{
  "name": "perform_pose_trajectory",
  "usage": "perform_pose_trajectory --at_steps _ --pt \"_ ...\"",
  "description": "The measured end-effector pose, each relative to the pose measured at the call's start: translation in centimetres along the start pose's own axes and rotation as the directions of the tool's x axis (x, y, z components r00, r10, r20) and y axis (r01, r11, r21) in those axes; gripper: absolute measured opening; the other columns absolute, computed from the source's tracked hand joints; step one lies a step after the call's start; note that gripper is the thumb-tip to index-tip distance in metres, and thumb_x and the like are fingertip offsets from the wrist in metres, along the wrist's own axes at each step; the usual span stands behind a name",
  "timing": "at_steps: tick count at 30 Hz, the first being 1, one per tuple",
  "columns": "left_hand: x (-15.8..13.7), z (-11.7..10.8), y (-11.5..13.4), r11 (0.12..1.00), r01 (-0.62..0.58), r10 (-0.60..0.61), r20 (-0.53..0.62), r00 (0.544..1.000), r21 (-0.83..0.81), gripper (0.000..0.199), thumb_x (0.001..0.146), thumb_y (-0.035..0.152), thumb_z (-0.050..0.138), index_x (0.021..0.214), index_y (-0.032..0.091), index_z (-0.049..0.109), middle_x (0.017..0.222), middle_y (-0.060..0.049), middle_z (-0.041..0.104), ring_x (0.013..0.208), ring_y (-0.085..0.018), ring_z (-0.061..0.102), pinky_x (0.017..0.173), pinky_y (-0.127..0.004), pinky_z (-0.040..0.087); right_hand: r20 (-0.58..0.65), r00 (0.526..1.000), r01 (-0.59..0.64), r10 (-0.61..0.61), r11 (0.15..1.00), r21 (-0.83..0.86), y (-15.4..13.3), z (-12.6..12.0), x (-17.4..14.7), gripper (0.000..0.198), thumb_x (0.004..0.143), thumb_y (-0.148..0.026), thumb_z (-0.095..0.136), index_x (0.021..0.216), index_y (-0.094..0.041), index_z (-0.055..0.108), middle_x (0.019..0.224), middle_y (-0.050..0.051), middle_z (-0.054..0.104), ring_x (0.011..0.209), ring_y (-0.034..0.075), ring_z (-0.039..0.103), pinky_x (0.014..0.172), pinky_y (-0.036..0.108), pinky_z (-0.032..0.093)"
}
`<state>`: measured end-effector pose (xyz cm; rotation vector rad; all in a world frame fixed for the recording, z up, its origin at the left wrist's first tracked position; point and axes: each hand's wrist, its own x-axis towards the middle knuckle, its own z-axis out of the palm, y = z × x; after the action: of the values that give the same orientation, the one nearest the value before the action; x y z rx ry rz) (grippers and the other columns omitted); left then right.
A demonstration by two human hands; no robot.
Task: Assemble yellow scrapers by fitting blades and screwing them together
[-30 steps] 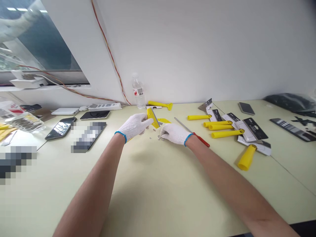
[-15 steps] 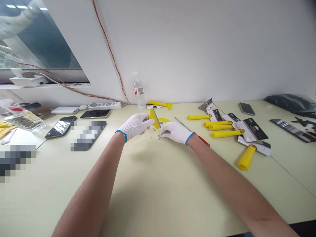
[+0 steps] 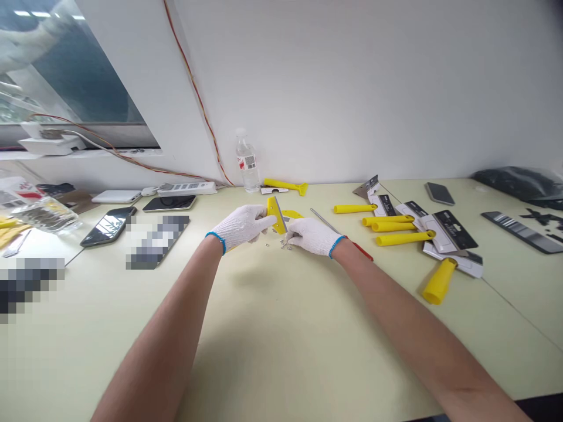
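Note:
My left hand [image 3: 241, 225], in a white knit glove with a blue cuff, grips a yellow scraper head [image 3: 274, 214] with a metal edge, tilted above the table. My right hand [image 3: 314, 236], gloved the same way, has its thumb and fingers pinched together beside the head's lower end. Whatever is between those fingertips is too small to make out. Several small screws [image 3: 284, 244] lie on the table just below the right fingertips. Behind the hands rests another yellow piece [image 3: 291, 214], partly hidden. A screwdriver [image 3: 324, 220] with a red handle lies partly under my right wrist.
Several yellow handles [image 3: 402, 237] and carded blades [image 3: 448, 230] are spread at the right. Against the wall stand a water bottle [image 3: 248, 164] and a yellow scraper handle [image 3: 285, 185]. Phones [image 3: 109, 226] and a power strip [image 3: 188, 188] lie at the left.
The scraper head has shifted slightly down and right, turning a little more upright, so its lower end is closer to my right fingertips. My right hand has hardly moved.

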<state>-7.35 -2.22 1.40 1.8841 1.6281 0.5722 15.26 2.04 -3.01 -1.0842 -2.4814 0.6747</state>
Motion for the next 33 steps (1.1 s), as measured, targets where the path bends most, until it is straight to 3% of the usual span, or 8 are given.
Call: perform_pose_trajectory --at_steps 5,8,13,18,24,33 --pt "0.2 0.0 -0.4 1.000 -0.004 0.004 0.021 1.000 0.002 0.034 0.090 0.054 0.055 0.078 0.022 0.058 0.061 0.000 0.060 0.053 -0.014 0.053 0.056 -0.026 0.041 -0.009 0.997 -0.079 0.079 0.997 -0.026 0.6 -0.5 -0.2 0.055 0.089 -0.049 0.037 0.070 -0.012 0.073 0.079 0.007 0.067 0.074 0.004 0.058 0.071 0.023 0.044" --pt "0.2 0.1 -0.2 1.000 -0.016 0.016 0.028 0.999 -0.002 0.034 0.091 0.054 0.055 0.080 0.022 0.058 0.063 0.000 0.060 0.054 -0.014 0.053 0.056 -0.026 0.041 -0.016 0.991 -0.133 0.133 0.990 -0.043 0.8 -0.8 -0.5 0.038 0.088 -0.040 0.050 0.075 -0.012 0.072 0.081 0.006 0.066 0.074 0.005 0.055 0.073 0.024 0.043" --pt "0.4 0.7 0.4 1.000 -0.016 0.017 0.019 1.000 -0.025 0.033 0.089 0.054 0.056 0.081 0.022 0.057 0.073 -0.001 0.062 0.052 -0.013 0.052 0.052 -0.027 0.040 -0.177 0.963 -0.200 0.201 0.980 0.028 -0.4 -2.2 -0.7 0.025 0.095 -0.030 0.053 0.095 -0.010 0.068 0.096 0.008 0.066 0.077 0.009 0.052 0.075 0.025 0.042" --pt "0.7 2.0 1.1 0.997 -0.078 0.077 0.017 0.997 0.025 0.033 0.092 0.054 0.052 0.085 0.023 0.059 0.080 -0.003 0.064 0.059 -0.016 0.057 0.050 -0.027 0.038 -0.292 0.944 -0.150 0.156 0.988 0.042 -2.4 -3.1 -0.6 0.023 0.100 -0.031 0.051 0.101 -0.012 0.064 0.106 0.009 0.063 0.086 0.013 0.052 0.080 0.026 0.041" --pt "0.4 2.7 2.4 0.991 -0.107 0.107 0.000 0.994 0.076 0.036 0.094 0.055 0.048 0.081 0.023 0.055 0.075 -0.001 0.060 0.057 -0.014 0.050 0.049 -0.027 0.035 -0.355 0.933 -0.076 0.062 0.997 -0.026 -2.0 -2.1 -0.1 0.017 0.098 -0.023 0.054 0.096 -0.011 0.066 0.104 0.007 0.061 0.084 0.011 0.050 0.081 0.024 0.037" --pt "0.4 3.2 2.9 0.985 -0.090 0.091 -0.005 0.996 0.145 0.035 0.094 0.053 0.049 0.076 0.022 0.051 0.072 -0.001 0.058 0.056 -0.014 0.044 0.050 -0.029 0.033 -0.373 0.919 -0.131 0.127 0.991 0.013 -2.2 -2.1 -0.2 0.014 0.093 -0.022 0.060 0.091 -0.011 0.069 0.095 0.006 0.064 0.082 0.011 0.051 0.077 0.025 0.033"
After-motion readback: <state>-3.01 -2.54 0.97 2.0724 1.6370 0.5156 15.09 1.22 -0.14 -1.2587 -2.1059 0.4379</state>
